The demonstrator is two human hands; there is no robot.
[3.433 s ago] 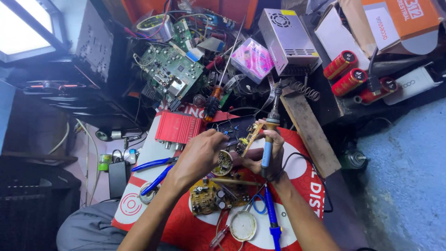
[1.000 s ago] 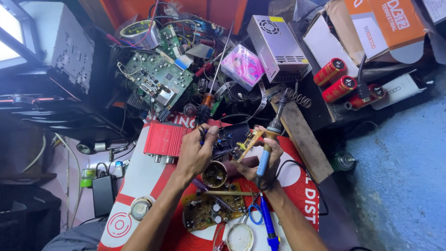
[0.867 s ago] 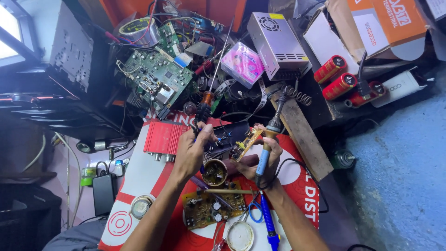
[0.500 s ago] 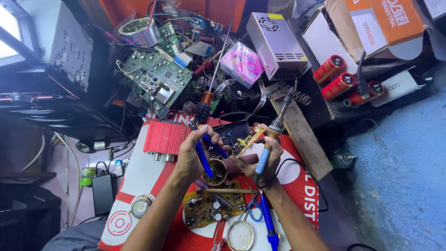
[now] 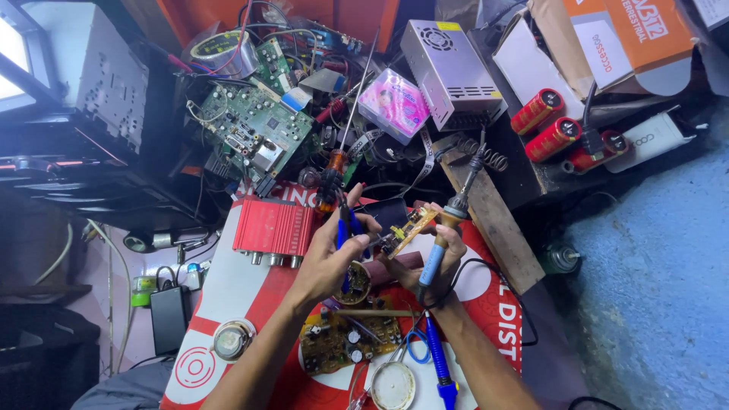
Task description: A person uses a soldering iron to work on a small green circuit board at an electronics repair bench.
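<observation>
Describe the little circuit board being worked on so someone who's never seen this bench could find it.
Start at the red and white mat in the middle of the cluttered bench. Above its centre, the left hand and right hand meet around a small yellowish circuit board. Unlike the larger brown board lying flat below, it is held up off the mat.

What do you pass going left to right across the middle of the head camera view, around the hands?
Black adapter → red amplifier box → left hand holding a blue-handled tool → small yellowish circuit board → right hand with the soldering iron → wooden plank.

Orange carton cropped; blue tool half-hidden
</observation>
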